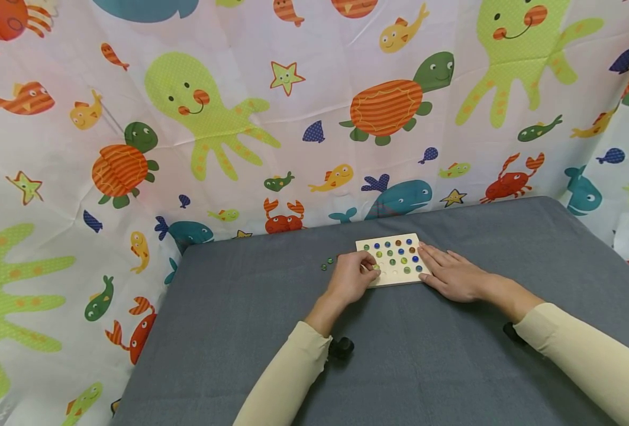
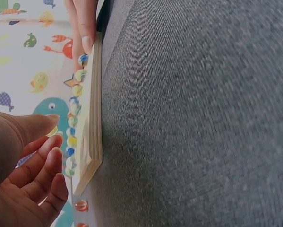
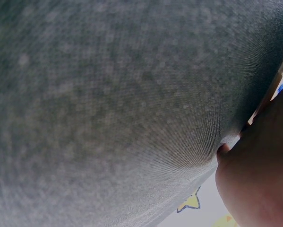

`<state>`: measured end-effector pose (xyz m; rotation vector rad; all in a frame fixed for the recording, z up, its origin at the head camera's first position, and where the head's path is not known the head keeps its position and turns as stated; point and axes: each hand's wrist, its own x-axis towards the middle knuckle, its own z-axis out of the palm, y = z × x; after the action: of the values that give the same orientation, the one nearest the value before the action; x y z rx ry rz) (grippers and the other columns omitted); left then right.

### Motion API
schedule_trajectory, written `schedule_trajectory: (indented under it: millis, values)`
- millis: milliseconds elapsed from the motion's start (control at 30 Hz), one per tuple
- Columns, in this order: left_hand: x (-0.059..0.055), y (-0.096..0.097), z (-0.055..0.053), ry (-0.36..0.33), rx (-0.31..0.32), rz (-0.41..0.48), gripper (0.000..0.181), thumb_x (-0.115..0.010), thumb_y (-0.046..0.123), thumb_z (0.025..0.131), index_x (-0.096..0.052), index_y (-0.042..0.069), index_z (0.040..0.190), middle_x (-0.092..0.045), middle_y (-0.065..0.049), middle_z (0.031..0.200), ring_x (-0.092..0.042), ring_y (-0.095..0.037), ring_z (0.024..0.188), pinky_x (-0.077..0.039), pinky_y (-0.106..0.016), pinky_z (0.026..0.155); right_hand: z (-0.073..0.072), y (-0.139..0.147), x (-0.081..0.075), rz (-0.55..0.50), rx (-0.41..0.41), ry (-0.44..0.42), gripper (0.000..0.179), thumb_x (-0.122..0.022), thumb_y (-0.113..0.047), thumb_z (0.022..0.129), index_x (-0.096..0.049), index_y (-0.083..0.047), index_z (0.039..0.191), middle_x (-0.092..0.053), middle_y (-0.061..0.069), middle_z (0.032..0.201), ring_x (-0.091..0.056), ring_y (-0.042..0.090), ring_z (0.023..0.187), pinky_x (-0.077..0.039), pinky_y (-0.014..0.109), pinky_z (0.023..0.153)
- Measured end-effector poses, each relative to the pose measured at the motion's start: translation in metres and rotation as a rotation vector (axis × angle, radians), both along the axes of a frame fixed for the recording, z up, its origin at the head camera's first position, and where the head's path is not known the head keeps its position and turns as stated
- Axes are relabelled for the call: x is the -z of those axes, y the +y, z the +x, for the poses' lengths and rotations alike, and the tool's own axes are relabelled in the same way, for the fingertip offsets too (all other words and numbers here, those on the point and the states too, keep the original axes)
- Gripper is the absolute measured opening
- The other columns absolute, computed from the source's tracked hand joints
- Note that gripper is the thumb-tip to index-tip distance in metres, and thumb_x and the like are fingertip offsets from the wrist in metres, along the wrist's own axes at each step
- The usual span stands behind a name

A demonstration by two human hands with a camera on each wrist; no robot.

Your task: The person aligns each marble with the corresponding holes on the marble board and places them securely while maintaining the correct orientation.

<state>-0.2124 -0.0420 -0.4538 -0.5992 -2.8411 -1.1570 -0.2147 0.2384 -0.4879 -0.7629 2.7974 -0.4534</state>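
A pale wooden board (image 1: 407,277) lies on the grey cloth, with rows of glass marbles (image 1: 401,252) in blue, green, yellow and brown sitting in its hollows. Above its near left part, my left hand (image 1: 350,276) pinches a yellowish marble (image 2: 52,132) between thumb and forefinger; the other fingers curl loosely below. My right hand (image 1: 455,276) rests along the board's right edge, its straight fingers touching the rim. Bare hollows show in the board near the left fingertips. The left hand hides the board's near left corner in the head view.
A couple of loose green marbles (image 1: 323,267) lie on the cloth left of the board. The grey cloth (image 1: 250,307) covers the table. Behind it hangs a white curtain (image 1: 303,160) printed with sea animals. Small black devices (image 1: 341,349) sit under both wrists.
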Motion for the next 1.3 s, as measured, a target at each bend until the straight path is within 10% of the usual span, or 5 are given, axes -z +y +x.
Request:
schedule_trajectory:
  millis: [1300]
  values:
    - [0.009,0.035,-0.005,-0.076,-0.069,-0.094,0.011,-0.079,0.027,0.092,-0.074,0.018,0.097,-0.067,0.013,0.084,-0.058,0.000,0.071,-0.048,-0.024,0.068,0.000,0.001,0.000,0.003,0.004,0.013,0.075,-0.035,-0.050,0.110,-0.017,0.000,0.162,-0.013,0.020,0.169,-0.017,0.040,0.154,-0.015,0.066,0.118]
